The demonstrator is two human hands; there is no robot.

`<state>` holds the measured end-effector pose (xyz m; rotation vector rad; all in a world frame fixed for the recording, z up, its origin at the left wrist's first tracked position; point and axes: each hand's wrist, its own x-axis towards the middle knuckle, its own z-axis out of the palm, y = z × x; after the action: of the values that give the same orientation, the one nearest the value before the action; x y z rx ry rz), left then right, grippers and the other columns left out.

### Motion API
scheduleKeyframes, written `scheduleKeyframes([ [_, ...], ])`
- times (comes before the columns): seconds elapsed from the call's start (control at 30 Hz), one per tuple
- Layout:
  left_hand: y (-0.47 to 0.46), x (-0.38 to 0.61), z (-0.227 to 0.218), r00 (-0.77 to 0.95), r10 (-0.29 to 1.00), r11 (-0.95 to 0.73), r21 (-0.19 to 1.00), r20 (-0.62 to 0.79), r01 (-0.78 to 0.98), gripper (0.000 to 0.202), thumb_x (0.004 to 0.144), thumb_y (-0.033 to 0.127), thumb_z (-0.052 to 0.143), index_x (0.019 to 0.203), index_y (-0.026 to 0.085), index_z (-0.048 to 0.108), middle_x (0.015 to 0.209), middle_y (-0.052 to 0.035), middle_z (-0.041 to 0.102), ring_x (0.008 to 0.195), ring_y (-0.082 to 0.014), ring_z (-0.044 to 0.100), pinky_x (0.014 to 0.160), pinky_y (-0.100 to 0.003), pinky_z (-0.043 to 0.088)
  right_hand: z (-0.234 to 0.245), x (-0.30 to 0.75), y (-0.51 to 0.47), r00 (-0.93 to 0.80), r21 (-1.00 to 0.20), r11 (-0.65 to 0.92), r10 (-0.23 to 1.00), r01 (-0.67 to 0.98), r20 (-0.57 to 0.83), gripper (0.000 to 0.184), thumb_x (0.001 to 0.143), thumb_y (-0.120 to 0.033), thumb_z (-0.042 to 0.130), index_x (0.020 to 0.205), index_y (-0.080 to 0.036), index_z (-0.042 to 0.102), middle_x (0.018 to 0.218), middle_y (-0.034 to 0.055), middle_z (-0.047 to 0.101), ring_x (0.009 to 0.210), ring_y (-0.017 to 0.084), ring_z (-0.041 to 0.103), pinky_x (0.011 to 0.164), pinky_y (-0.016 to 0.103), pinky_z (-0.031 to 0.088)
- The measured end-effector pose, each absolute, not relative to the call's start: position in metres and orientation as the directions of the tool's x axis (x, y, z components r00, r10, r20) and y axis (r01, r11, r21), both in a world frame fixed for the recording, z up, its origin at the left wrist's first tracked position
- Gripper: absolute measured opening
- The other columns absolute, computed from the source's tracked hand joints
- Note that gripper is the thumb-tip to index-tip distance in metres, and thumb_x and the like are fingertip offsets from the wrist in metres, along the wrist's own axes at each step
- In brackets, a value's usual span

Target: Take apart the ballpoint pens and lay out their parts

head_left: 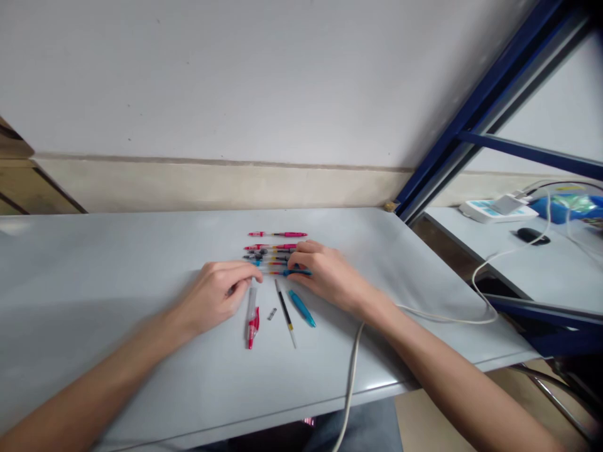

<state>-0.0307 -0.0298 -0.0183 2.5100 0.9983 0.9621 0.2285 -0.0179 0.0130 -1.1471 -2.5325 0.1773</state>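
Several pens (272,252) lie in a row side by side in the middle of a grey table (117,263), mostly pink, black and blue. My left hand (217,295) rests at the row's left end, fingers curled, its fingertips touching a clear pen barrel with a red clip (252,317) that points toward me. My right hand (325,271) lies on the right end of the row, fingers pressed on a blue pen (292,272). Between the hands lie a thin black refill (285,312), a blue pen part (302,308) and a tiny grey piece (272,314).
A white cable (351,376) runs from my right wrist over the table's front edge. A blue metal frame (471,119) rises at the right. Beyond it a second table (541,263) carries a white device (494,209), a black mouse (530,235) and cables. A wall stands behind.
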Motion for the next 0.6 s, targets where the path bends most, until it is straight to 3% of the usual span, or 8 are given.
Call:
scheduleKeyframes([
  [0.17,-0.027,-0.029,-0.009,0.500,0.678,-0.731,0.418,0.539,0.540,0.032,0.095,0.005,0.039,0.105,0.018,0.067,0.101,-0.0054,0.067,0.094,-0.0167,0.063,0.083,-0.031,0.050,0.007,0.226,-0.018,-0.609,-0.254,0.666,0.745,0.702,0.271,0.007,0.092,-0.013,0.064,0.090,-0.019,0.068,0.095,0.0064,0.063,0.087,0.021,0.059,0.071,0.031,0.044],
  [0.23,-0.025,-0.027,-0.004,0.528,0.636,-0.752,0.299,0.563,0.587,0.029,0.098,0.009,0.042,0.116,0.018,0.063,0.112,-0.0086,0.065,0.106,-0.0206,0.060,0.092,-0.037,0.049,0.009,0.224,-0.018,-0.579,-0.304,0.663,0.747,0.684,0.326,0.007,0.091,-0.013,0.064,0.094,-0.019,0.067,0.096,0.0065,0.061,0.088,0.021,0.058,0.074,0.032,0.046],
  [0.33,-0.019,-0.023,0.005,0.604,0.550,-0.749,0.020,0.576,0.662,0.025,0.100,0.018,0.050,0.123,0.017,0.060,0.124,-0.0129,0.062,0.116,-0.0263,0.056,0.099,-0.044,0.046,0.013,0.220,-0.019,-0.511,-0.430,0.667,0.744,0.609,0.431,0.005,0.094,-0.017,0.062,0.098,-0.019,0.064,0.098,0.0067,0.059,0.091,0.020,0.057,0.080,0.033,0.048],
  [0.47,-0.007,-0.017,0.018,0.693,0.462,-0.697,-0.257,0.553,0.669,0.018,0.099,0.012,0.047,0.101,0.014,0.065,0.102,-0.0100,0.066,0.096,-0.0237,0.060,0.083,-0.038,0.048,0.011,0.215,-0.019,-0.437,-0.588,0.648,0.761,0.485,0.478,0.011,0.102,-0.027,0.052,0.105,-0.019,0.060,0.102,0.0075,0.060,0.092,0.019,0.057,0.083,0.032,0.047],
  [0.6,0.001,-0.010,0.020,0.703,0.469,-0.666,-0.309,0.535,0.679,0.023,0.103,0.016,0.043,0.098,0.014,0.066,0.088,-0.0065,0.065,0.081,-0.0214,0.061,0.070,-0.035,0.044,0.006,0.215,-0.017,-0.417,-0.629,0.546,0.836,0.553,0.358,0.027,0.108,-0.032,0.038,0.097,-0.019,0.059,0.078,0.0002,0.060,0.065,0.014,0.050,0.063,0.027,0.038],
])
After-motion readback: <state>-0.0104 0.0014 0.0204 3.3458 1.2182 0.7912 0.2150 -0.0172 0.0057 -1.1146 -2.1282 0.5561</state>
